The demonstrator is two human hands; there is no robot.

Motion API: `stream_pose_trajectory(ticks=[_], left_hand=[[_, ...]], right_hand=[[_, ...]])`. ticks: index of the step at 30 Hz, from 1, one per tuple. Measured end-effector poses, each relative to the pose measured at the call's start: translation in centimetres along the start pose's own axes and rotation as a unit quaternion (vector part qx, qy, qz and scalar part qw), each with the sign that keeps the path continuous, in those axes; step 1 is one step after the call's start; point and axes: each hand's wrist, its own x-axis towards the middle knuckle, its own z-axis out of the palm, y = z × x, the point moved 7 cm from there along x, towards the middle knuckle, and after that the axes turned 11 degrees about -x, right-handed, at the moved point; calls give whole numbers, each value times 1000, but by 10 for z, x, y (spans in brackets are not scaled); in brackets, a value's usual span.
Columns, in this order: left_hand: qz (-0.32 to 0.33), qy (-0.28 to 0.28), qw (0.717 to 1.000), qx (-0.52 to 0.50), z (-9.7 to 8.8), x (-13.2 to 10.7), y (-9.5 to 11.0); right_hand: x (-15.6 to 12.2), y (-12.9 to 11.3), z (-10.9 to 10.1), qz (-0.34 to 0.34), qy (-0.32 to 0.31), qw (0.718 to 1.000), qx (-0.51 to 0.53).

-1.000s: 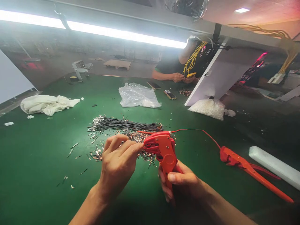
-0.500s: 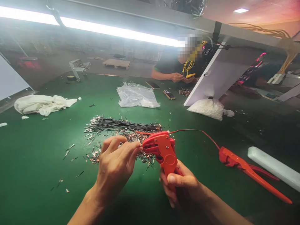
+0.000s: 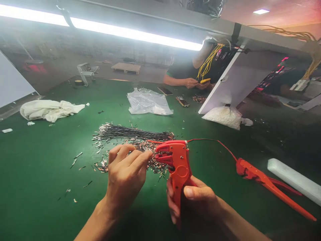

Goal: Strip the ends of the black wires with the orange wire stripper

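The right hand (image 3: 192, 199) grips the red stripper (image 3: 181, 160) above the worktop (image 3: 62, 150), its thumb now clear of the handle it pressed earlier; the stripper stands more upright. The left hand (image 3: 127, 170) pinches a dark wire (image 3: 154, 154) at the jaws. Clippings (image 3: 103, 165) lie beyond, then an unmoved wire bundle (image 3: 135, 133).

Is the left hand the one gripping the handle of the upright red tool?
No, the right hand wraps the red tool's handle, while the left hand is at its front end.
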Motion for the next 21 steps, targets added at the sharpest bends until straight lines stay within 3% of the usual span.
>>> stream_pose_trajectory(ticks=[6,8,10,12,15,17,19,21], left_hand=[[-22,19,1000,-7,-4,0,-2],[-23,36,999,7,-6,0,-2],[-32,60,997,25,-11,0,-3],[-48,81,995,30,-16,0,-5],[-61,97,993,8,-21,2,-6],[-45,90,995,-4,-20,4,-3],[-20,66,998,-9,-15,4,2],[-5,40,999,-13,-8,3,4]], right_hand=[[-6,-19,-2,-41,-18,999,-28],[-13,-30,-9,-67,18,990,-119],[-22,-44,-15,-95,70,958,-263],[-29,-57,-18,-104,120,891,-425],[-26,-62,-8,-97,117,738,-657],[-20,-58,0,-96,104,646,-750],[-14,-49,4,-84,86,589,-799],[-10,-39,6,-62,67,567,-819]])
